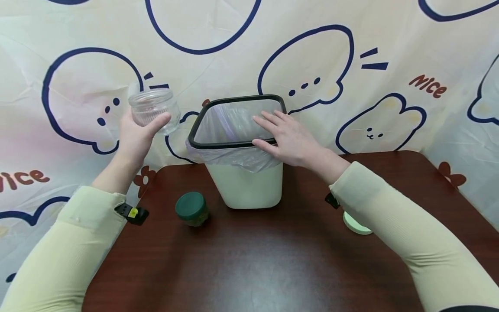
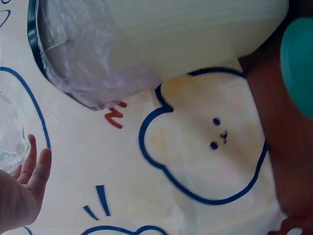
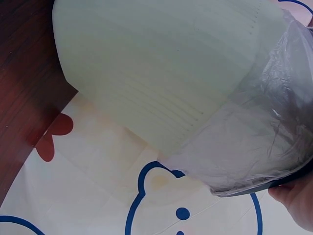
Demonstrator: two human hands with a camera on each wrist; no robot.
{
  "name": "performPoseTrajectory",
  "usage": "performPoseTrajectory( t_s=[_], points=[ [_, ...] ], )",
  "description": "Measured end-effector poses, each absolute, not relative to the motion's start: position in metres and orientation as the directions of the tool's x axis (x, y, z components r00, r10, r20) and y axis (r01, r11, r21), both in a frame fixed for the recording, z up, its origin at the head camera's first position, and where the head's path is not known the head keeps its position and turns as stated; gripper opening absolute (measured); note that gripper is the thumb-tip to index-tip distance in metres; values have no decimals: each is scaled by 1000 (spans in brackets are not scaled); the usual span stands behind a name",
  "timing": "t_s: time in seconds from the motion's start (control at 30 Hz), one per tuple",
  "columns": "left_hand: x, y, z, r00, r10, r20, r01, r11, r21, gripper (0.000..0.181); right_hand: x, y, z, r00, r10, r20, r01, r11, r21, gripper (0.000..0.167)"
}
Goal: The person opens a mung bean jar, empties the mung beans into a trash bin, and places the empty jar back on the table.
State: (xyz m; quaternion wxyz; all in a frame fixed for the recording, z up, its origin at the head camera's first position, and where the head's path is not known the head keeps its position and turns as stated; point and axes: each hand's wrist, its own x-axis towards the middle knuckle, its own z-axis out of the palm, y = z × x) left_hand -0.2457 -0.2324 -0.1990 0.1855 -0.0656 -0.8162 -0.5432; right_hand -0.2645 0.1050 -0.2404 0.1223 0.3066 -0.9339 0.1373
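My left hand (image 1: 136, 136) grips a clear jar (image 1: 153, 108) by its side, raised left of the trash can (image 1: 249, 186). In the left wrist view the jar (image 2: 12, 134) and the hand (image 2: 24, 193) are cut off at the left edge. The trash can is pale green, with a dark rim and a thin translucent liner bag (image 1: 249, 158) folded over it. My right hand (image 1: 290, 141), fingers straight and spread, rests on the right side of the rim. In the right wrist view only part of this hand (image 3: 296, 200) shows, against the rim.
A small jar with a dark green lid (image 1: 191, 206) stands on the brown table (image 1: 249, 264), left of the trash can. A light green lid (image 1: 356, 224) lies partly hidden under my right forearm. Behind the table hangs a cartoon-printed cloth (image 1: 218, 69).
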Motion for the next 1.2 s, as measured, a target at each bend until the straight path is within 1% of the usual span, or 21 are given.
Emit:
performPoseTrajectory(
  t_s=[0.2, 0.33, 0.5, 0.6, 0.73, 0.8, 0.93, 1.13, 1.2],
  points=[
    [-242, -239, -221, -943, -118, 312, 265, 305, 915, 71, -264, 105, -240, -784, -538, 310, -604, 777, -178, 66],
    [-237, -248, -238, -956, -109, 271, 239, 241, 941, 70, -265, 105, -240, -782, -539, 312, -606, 775, -181, 66],
    [-232, -258, -263, -965, -132, 228, 212, 124, 969, 60, -265, 106, -240, -784, -535, 314, -603, 776, -184, 66],
    [-226, -264, -278, -968, -160, 193, 170, 148, 974, 62, -265, 106, -240, -786, -535, 310, -601, 779, -181, 66],
    [-217, -273, -299, -970, -178, 165, 124, 222, 967, 73, -265, 105, -240, -786, -538, 304, -602, 777, -182, 66],
    [-213, -277, -309, -966, -195, 167, 122, 222, 967, 75, -265, 104, -240, -786, -540, 301, -604, 776, -185, 66],
    [-207, -286, -327, -957, -241, 158, 93, 263, 960, 74, -265, 103, -241, -788, -540, 295, -602, 776, -189, 67],
    [-202, -293, -349, -950, -300, 83, -40, 380, 924, 84, -265, 104, -241, -791, -537, 294, -599, 777, -192, 66],
    [-200, -294, -356, -947, -316, 56, -74, 386, 920, 88, -265, 105, -241, -792, -535, 295, -598, 778, -195, 66]
  ],
)
